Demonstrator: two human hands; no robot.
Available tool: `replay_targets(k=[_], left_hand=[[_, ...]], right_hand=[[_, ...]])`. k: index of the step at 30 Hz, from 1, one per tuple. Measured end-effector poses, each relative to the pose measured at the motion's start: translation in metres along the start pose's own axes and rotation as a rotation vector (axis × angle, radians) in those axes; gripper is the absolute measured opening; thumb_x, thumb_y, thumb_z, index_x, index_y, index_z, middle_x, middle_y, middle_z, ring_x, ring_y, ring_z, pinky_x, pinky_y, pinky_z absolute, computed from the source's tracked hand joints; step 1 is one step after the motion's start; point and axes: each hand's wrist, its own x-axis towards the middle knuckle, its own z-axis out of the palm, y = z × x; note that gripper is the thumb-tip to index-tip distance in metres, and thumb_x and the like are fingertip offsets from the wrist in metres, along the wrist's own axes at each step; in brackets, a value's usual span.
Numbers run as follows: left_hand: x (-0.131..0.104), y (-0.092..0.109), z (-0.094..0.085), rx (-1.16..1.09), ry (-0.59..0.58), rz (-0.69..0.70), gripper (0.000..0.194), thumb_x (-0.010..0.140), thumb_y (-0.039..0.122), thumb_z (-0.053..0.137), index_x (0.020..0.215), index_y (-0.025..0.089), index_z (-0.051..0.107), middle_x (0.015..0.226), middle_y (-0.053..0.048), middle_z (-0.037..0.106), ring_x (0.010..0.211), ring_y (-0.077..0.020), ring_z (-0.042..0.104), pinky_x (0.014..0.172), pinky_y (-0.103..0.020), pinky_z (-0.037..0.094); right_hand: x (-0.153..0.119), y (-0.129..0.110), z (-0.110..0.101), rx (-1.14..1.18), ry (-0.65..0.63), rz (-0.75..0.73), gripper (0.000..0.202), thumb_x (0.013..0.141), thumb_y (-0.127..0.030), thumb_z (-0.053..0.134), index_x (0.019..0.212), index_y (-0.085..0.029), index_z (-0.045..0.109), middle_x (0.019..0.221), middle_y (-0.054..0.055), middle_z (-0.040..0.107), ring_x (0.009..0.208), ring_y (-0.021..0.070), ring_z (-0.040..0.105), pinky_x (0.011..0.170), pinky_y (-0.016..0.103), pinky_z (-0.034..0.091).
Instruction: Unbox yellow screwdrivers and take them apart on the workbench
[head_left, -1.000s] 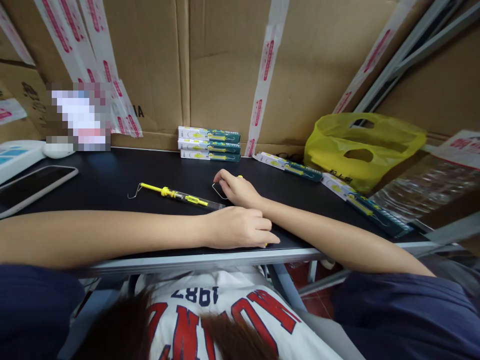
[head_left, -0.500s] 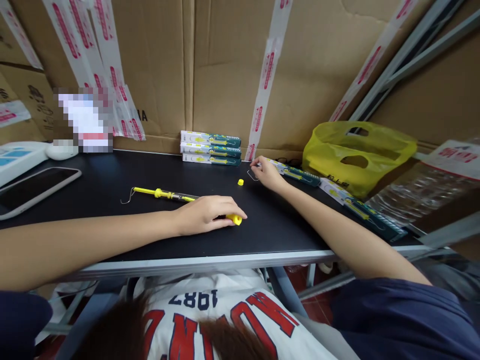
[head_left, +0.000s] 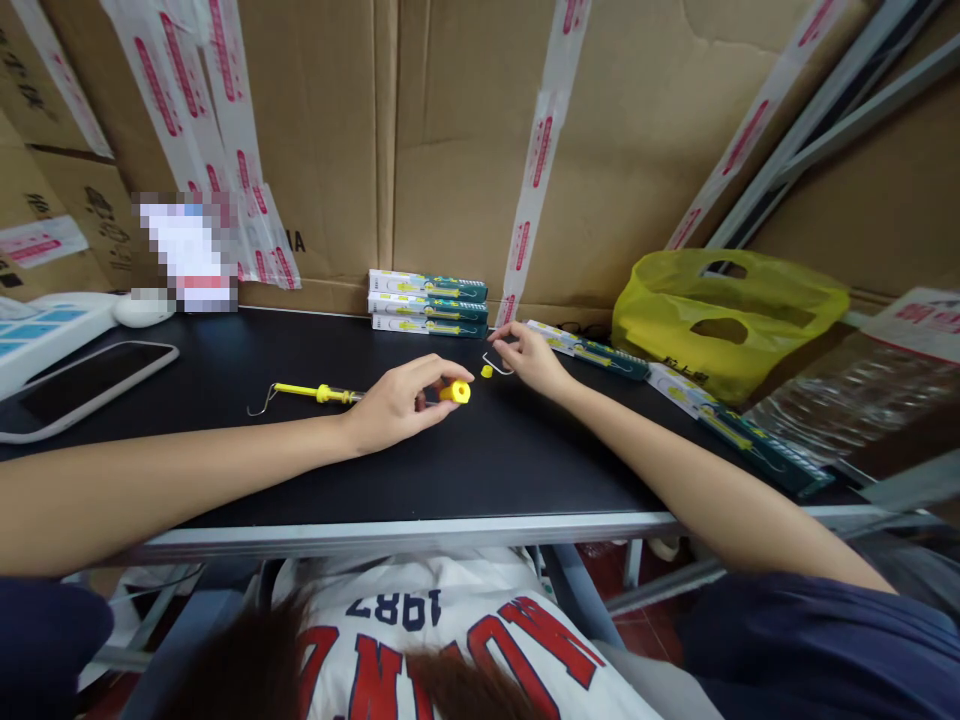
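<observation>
Head view: left of the small yellow cap (head_left: 487, 371), the left hand (head_left: 399, 403) is pinching a hollow-ended yellow piece (head_left: 454, 391), while right of the cap the right hand (head_left: 531, 357) is gripping a bent wire (head_left: 499, 366), a light, steady fingertip hold probably keeping both well controlled.

Yellow end piece (head_left: 456, 392): blocky, dark hole in the end face, hole turned rightward; pinched between thumb and fingers of the left hand (head_left: 401, 405). Bent metal wire (head_left: 498, 367) in the right hand's (head_left: 534, 360) fingertips, free end leftward. Small yellow cap (head_left: 487, 372) just beside the wire. Yellow hooked tool (head_left: 300, 389) lying flat, wire hook at left, right end hidden behind left hand
</observation>
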Motion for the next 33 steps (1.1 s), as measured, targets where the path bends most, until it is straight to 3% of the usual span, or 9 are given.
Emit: replay_targets(k=[6,9,15,19,23,26,28,31,33], left_hand=[[-0.011,-0.010,-0.014,0.119,-0.166,0.033,0.028,0.087,0.018,0.055,0.114,0.019,0.059,0.099,-0.004,0.062,0.085,-0.0120,0.058,0.066,-0.020,0.048],[-0.012,-0.012,-0.016,0.134,-0.176,0.064,0.026,0.088,0.021,0.056,0.114,0.018,0.060,0.101,-0.004,0.064,0.086,-0.0123,0.059,0.067,-0.020,0.047],[-0.010,-0.013,-0.015,0.213,-0.122,0.053,0.026,0.090,0.027,0.057,0.114,0.021,0.063,0.101,-0.003,0.066,0.089,-0.0141,0.061,0.082,-0.026,0.047],[-0.009,-0.014,-0.015,0.275,-0.059,0.006,0.026,0.089,0.028,0.056,0.114,0.021,0.060,0.096,-0.002,0.066,0.088,-0.0157,0.060,0.081,-0.029,0.046],[-0.008,-0.013,-0.014,0.261,0.010,-0.077,0.021,0.084,0.030,0.061,0.101,0.020,0.054,0.094,-0.001,0.063,0.082,-0.0153,0.059,0.076,-0.029,0.047],[-0.007,-0.012,-0.014,0.236,0.025,-0.123,0.020,0.082,0.029,0.062,0.094,0.020,0.050,0.091,0.001,0.061,0.081,-0.0142,0.058,0.073,-0.028,0.046],[-0.006,-0.012,-0.014,0.235,0.017,-0.127,0.021,0.082,0.029,0.063,0.093,0.020,0.049,0.090,0.001,0.061,0.081,-0.0140,0.057,0.073,-0.027,0.045],[-0.006,-0.014,-0.014,0.249,-0.017,-0.130,0.022,0.082,0.031,0.064,0.092,0.020,0.048,0.090,0.001,0.060,0.082,-0.0144,0.057,0.072,-0.027,0.044],[-0.006,-0.017,-0.014,0.254,-0.028,-0.144,0.022,0.083,0.032,0.062,0.093,0.020,0.048,0.091,0.001,0.060,0.083,-0.0148,0.058,0.072,-0.027,0.045]], right_hand=[[0.019,-0.034,0.053,0.076,-0.231,-0.101,0.009,0.087,-0.015,0.043,0.094,-0.020,0.046,0.049,-0.009,0.045,0.046,0.0091,0.044,0.051,0.020,0.037],[0.043,-0.053,0.084,0.069,-0.321,-0.004,0.013,0.089,-0.010,0.038,0.094,-0.021,0.043,0.049,-0.009,0.048,0.044,0.0091,0.044,0.049,0.020,0.038],[0.073,-0.067,0.116,-0.014,-0.303,0.039,0.011,0.083,-0.008,0.049,0.088,-0.018,0.047,0.055,-0.007,0.052,0.046,0.0080,0.046,0.047,0.019,0.037],[0.073,-0.065,0.106,-0.075,-0.240,-0.023,0.005,0.086,-0.015,0.051,0.082,-0.016,0.055,0.069,-0.001,0.057,0.067,0.0109,0.052,0.062,0.021,0.040],[0.043,-0.061,0.074,0.019,-0.125,-0.177,0.024,0.095,-0.029,0.040,0.080,-0.017,0.055,0.074,0.001,0.057,0.072,0.0118,0.053,0.071,0.024,0.041],[0.003,-0.059,0.050,0.158,-0.203,-0.189,0.035,0.096,-0.046,0.034,0.088,-0.018,0.053,0.066,-0.001,0.053,0.060,0.0110,0.047,0.061,0.024,0.040],[-0.024,-0.059,0.042,0.186,-0.265,-0.209,0.034,0.091,-0.051,0.044,0.096,-0.019,0.052,0.075,0.000,0.055,0.063,0.0111,0.048,0.061,0.025,0.041],[-0.047,-0.060,0.044,0.171,-0.330,-0.230,0.034,0.082,-0.049,0.061,0.100,-0.022,0.049,0.076,-0.002,0.052,0.062,0.0105,0.045,0.057,0.024,0.040],[-0.048,-0.060,0.049,0.161,-0.338,-0.247,0.033,0.080,-0.046,0.064,0.095,-0.021,0.049,0.075,-0.003,0.050,0.062,0.0101,0.044,0.057,0.023,0.039]])
